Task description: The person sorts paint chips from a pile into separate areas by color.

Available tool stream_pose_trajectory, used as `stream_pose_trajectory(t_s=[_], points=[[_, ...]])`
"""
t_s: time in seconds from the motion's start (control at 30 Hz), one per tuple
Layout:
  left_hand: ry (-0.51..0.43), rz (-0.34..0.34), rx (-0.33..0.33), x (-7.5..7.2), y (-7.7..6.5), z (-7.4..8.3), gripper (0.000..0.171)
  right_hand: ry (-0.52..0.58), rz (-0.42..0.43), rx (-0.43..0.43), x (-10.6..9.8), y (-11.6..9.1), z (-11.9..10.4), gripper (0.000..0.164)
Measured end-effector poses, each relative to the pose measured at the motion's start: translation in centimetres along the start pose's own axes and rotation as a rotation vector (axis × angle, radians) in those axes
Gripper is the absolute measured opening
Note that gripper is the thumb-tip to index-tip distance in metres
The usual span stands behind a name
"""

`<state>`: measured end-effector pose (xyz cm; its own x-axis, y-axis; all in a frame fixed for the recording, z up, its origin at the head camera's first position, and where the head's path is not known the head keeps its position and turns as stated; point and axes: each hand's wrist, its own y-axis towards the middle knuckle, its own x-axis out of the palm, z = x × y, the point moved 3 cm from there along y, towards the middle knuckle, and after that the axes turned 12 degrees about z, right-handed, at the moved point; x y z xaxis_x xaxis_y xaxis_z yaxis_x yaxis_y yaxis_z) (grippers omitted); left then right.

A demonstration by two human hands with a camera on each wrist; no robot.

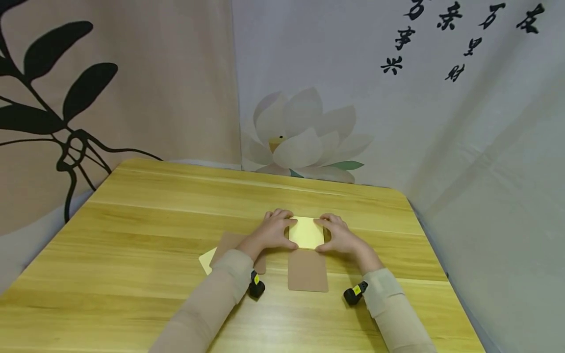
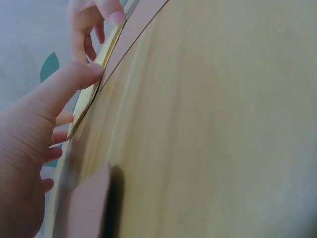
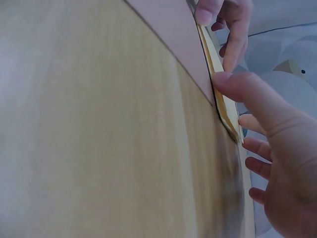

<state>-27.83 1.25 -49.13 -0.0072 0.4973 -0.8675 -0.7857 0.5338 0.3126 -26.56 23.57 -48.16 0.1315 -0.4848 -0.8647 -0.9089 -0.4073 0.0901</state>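
Observation:
A small stack of yellow paper sheets (image 1: pixel 306 233) lies toward the table's far side, its layered, slightly wavy edge showing in the wrist views. My left hand (image 1: pixel 275 230) grips its left side, thumb at the near corner and fingers at the far one. Mirroring that, my right hand (image 1: pixel 339 234) grips the right side, thumb tip at the near edge (image 3: pixel 225 82). A square brown card (image 1: pixel 307 270) lies flat directly on the near side of the stack, their edges meeting in the head view.
Under my left forearm lies another brown card (image 1: pixel 229 243), partly hidden, with a pale yellow sheet (image 1: pixel 206 260) poking out beneath it. The wooden table (image 1: pixel 145 235) ends at a printed curtain (image 1: pixel 309 59) behind. Black wrist cameras (image 1: pixel 256 286) hang at both cuffs.

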Motion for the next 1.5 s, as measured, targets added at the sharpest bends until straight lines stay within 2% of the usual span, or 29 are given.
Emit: stream_pose_trajectory(t_s=[0.4,0.6,0.77,0.93,1.17,1.5], points=[[-0.020,-0.023,-0.041,0.3,0.0,-0.1,0.081,0.021,-0.016,0.034,0.2,0.1,0.5,0.086],[-0.014,-0.023,-0.040,0.2,-0.2,-0.2,0.083,-0.022,-0.012,0.030,0.2,0.1,0.3,0.087],[-0.050,-0.014,-0.057,-0.1,-0.5,-0.3,0.084,0.001,0.009,0.057,0.0,-0.2,-0.2,0.090],[-0.082,0.015,-0.075,-0.7,-1.0,-0.4,0.083,0.008,0.058,0.064,-0.3,-0.8,-0.9,0.093],[-0.093,0.058,-0.045,-1.5,-1.9,-0.2,0.084,0.035,0.133,0.024,-0.3,-1.8,-2.5,0.093],[-0.129,0.069,-0.024,-2.9,-3.9,0.1,0.084,0.052,0.173,-0.014,0.8,-2.8,-4.1,0.092]])
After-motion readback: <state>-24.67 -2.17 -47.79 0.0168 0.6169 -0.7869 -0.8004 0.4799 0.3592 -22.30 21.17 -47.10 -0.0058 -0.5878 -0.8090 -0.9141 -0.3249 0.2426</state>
